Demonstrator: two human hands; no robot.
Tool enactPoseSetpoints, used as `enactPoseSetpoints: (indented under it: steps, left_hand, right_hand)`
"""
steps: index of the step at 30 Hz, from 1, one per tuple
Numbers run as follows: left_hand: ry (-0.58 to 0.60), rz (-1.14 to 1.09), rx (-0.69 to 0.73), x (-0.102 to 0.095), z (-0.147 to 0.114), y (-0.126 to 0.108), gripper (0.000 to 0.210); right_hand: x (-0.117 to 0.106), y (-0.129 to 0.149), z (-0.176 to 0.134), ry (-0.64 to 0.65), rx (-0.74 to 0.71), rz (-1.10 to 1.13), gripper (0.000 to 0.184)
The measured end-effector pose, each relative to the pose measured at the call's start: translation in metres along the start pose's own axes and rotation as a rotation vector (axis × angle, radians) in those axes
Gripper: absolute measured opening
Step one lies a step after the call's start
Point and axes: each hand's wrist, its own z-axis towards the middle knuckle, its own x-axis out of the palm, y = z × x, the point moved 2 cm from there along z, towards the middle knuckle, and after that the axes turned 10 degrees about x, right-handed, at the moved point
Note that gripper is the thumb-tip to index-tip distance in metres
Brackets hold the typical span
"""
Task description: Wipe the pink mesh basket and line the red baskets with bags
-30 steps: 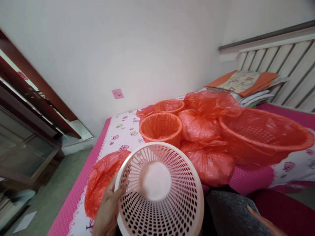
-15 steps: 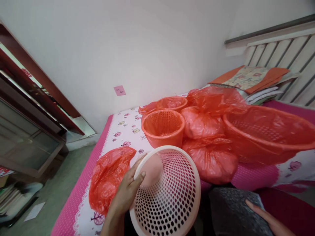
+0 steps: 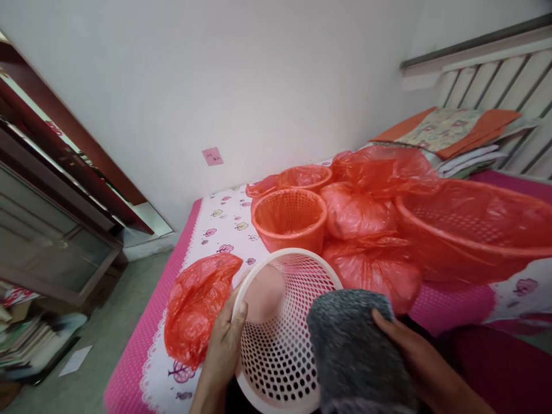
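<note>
Crumpled red bag (image 3: pixel 200 313) on bed (image 3: pixel 226 224); L hand (image 3: pixel 225 336) closed, thumb over rim of white basket (image 3: pixel 280 351); one-sided hold, so I'd say a bump cd tip it. Grey cloth (image 3: pixel 356 345) fronts basket's R side, might snag; R hand (image 3: pixel 407 342) pinching it, fingers hidden.

The round plastic basket of pale pinkish-white colour (image 3: pixel 282 345) has a regular pattern of holes. The thick dark grey cloth (image 3: pixel 357 351) is speckled with lighter grey. The crumpled thin plastic bag (image 3: pixel 200 310) is bright orange-red, and the round latticed plastic basket (image 3: pixel 288 233) is orange. The white fabric bed sheet (image 3: pixel 228 236) carries small pink and yellow trees; its pink border (image 3: pixel 135 368) has tiny pale dots.
</note>
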Motion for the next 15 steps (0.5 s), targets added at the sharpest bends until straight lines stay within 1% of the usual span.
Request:
enactPoseSetpoints:
  steps: [1, 4, 6, 7, 9, 11, 12, 14, 15]
  left_hand:
    - [0.006, -0.011, 0.005, 0.002, 0.000, -0.001, 0.062]
    - [0.029, -0.049, 0.025, 0.006, 0.000, -0.003, 0.059]
    - [0.031, -0.063, 0.025, 0.007, -0.001, -0.003, 0.059]
    - [0.030, -0.068, 0.018, 0.007, -0.001, -0.003, 0.059]
    - [0.026, -0.078, 0.004, 0.008, -0.002, -0.003, 0.060]
    - [0.035, -0.101, 0.001, 0.009, -0.003, -0.003, 0.060]
    - [0.043, -0.114, 0.001, 0.010, -0.003, -0.002, 0.061]
    - [0.066, -0.125, 0.001, 0.010, -0.004, -0.001, 0.060]
    - [0.078, -0.122, 0.003, 0.010, -0.004, -0.001, 0.060]
  right_hand:
    - [0.012, -0.005, 0.011, 0.047, -0.020, -0.002, 0.058]
    - [0.043, -0.021, 0.050, 0.145, -0.151, 0.033, 0.047]
    - [0.059, -0.034, 0.079, 0.193, -0.164, 0.019, 0.042]
    - [0.065, -0.040, 0.094, 0.200, -0.151, 0.004, 0.041]
    - [0.077, -0.049, 0.123, 0.148, -0.187, -0.081, 0.046]
    - [0.091, -0.054, 0.148, 0.061, -0.284, -0.297, 0.050]
    - [0.099, -0.056, 0.159, 0.049, -0.305, -0.349, 0.051]
    - [0.117, -0.057, 0.174, 0.067, -0.354, -0.452, 0.053]
    - [0.128, -0.057, 0.179, 0.106, -0.373, -0.508, 0.054]
